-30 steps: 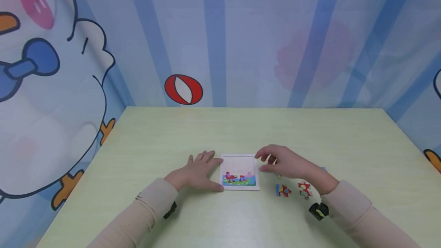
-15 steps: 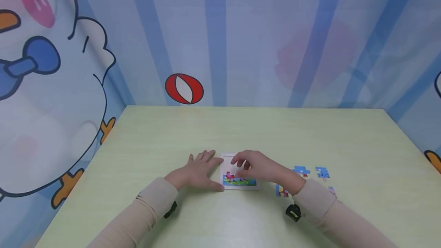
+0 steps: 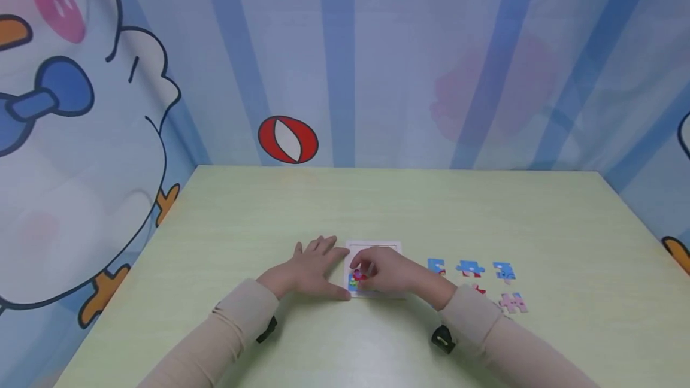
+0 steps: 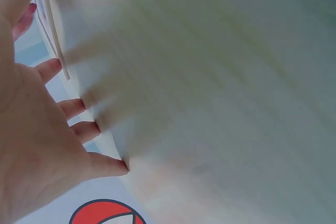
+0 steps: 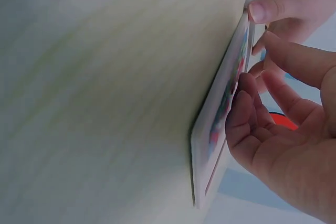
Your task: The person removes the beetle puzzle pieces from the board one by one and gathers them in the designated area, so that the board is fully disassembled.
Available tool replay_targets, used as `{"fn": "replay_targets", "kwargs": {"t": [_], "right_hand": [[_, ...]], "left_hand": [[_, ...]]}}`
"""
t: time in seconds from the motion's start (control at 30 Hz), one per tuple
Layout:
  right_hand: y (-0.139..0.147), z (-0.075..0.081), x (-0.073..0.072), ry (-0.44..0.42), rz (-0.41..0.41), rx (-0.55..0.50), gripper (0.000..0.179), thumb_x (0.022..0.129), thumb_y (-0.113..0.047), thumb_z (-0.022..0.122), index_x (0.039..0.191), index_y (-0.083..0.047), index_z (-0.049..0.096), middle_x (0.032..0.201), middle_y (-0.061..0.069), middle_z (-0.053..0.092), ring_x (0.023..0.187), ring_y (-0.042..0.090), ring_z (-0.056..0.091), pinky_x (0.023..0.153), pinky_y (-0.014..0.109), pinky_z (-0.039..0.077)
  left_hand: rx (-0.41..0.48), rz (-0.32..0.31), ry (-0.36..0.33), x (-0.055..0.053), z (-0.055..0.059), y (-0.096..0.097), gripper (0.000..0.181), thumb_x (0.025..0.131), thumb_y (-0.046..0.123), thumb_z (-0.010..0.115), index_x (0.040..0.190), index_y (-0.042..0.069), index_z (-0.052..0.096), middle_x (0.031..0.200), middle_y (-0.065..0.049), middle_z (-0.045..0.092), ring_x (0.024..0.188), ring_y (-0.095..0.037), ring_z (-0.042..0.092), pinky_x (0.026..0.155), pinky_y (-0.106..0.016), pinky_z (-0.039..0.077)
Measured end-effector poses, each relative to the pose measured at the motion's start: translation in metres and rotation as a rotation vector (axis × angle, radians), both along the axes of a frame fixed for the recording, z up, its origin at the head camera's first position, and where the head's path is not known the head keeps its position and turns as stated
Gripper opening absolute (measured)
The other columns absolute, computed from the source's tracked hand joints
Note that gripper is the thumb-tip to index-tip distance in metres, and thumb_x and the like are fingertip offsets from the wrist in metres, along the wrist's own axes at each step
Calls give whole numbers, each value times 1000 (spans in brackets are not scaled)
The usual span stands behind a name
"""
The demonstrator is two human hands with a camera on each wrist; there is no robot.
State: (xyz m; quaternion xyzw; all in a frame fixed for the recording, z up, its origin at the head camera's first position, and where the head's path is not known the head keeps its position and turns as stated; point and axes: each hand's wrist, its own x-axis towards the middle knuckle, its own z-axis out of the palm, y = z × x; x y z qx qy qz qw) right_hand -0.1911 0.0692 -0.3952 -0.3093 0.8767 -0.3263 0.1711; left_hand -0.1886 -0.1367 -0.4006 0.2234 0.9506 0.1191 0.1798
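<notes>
A small white puzzle tray [image 3: 400, 246] lies flat on the table, a colourful strip of pieces [image 3: 353, 284] along its near side. My left hand [image 3: 308, 269] is spread on the table, thumb and index finger against the tray's left edge. Over the tray is my right hand [image 3: 390, 271], fingers loosely bent, hiding much of the strip. In the right wrist view, the thumb [image 5: 299, 59] and index finger stand apart with no piece visible between them. The other fingers [image 5: 244, 114] are curled close to the printed surface; whether they touch it is unclear.
Several loose puzzle pieces lie right of the tray, among them blue ones [image 3: 471, 268] and a pink one [image 3: 513, 302]; a red piece [image 3: 480, 290] is partly behind the right sleeve [image 3: 474, 316]. A printed curtain [image 3: 388, 64] hangs behind the table's far edge.
My right hand has moved left from the tray's right edge to over its left part, uncovering some loose pieces. The left hand stays where it was.
</notes>
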Motion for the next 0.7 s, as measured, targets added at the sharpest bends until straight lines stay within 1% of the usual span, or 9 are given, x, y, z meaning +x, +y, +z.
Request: {"fn": "replay_targets", "kwargs": {"t": [0.23,0.53,0.7], "right_hand": [[-5,-5,1,11,-17,1,27,80,-4,74,106,-3,65,90,2,62,83,16,54,77,34,49],[-10,-8,2,33,-43,36,30,76,0,76,103,-3,65,86,2,61,79,16,54,75,33,49],[-11,-8,2,16,-64,37,33,76,0,76,105,-5,63,87,2,61,79,16,54,77,34,50]], "left_hand": [[5,-1,1,0,1,0,86,80,61,65,150,21,34,160,-12,15,147,-40,8,109,-70,7],[4,-5,2,0,-1,0,86,80,61,65,149,20,34,160,-13,16,147,-40,8,109,-71,8],[10,-4,5,0,-1,0,86,80,61,66,149,20,35,160,-13,16,146,-40,9,109,-71,9]]}}
